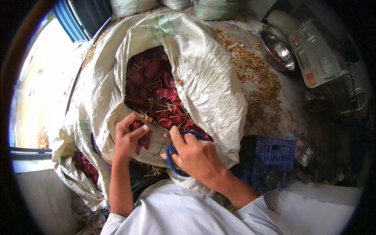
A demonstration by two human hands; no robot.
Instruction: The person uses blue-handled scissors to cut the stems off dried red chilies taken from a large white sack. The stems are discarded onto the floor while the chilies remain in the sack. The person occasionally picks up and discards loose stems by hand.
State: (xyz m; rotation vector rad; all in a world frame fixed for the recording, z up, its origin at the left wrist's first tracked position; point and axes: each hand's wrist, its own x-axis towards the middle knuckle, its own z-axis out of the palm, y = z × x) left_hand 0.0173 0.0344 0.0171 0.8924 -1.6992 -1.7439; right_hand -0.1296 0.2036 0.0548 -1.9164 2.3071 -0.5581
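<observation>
A large white woven sack (205, 76) lies open before me, with dried red chili peppers (152, 69) inside. My right hand (196, 155) holds blue-handled scissors (160, 130), fingers through the loops. The blades point up and left over the near side of the sack's mouth, reaching my left hand. My left hand (129, 135) pinches dried red peppers (143, 144) near the blade tips. A pepper's stem end (149, 119) shows at the blades. Whether the blades touch it is unclear.
A smaller woven sack (63, 167) with red peppers stands at the left. Stem scraps (255, 73) cover floor at the right, near a metal bowl (277, 51) and a clear plastic container (318, 55). A blue plastic crate (276, 152) sits at the lower right. More full sacks (216, 8) stand behind.
</observation>
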